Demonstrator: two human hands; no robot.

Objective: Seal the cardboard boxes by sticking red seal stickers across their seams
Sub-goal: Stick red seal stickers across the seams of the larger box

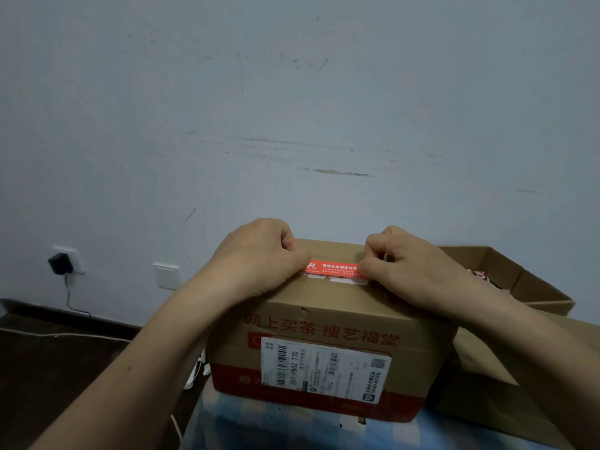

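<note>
A closed cardboard box (324, 323) with red print and a white shipping label stands in front of me on a blue checked surface. A red seal sticker (334, 268) with white text lies along the top of the box. My left hand (259, 258) pinches its left end with curled fingers. My right hand (402, 264) pinches its right end the same way. Both hands rest on the box top. The seam under the sticker is mostly hidden by my hands.
An open cardboard box (526, 280) with red and white items inside sits to the right, and another cardboard piece (506, 378) lies beside the main box. A grey wall is close behind, with a black plug (60, 263), a white switch (167, 275) and cables on the dark floor at left.
</note>
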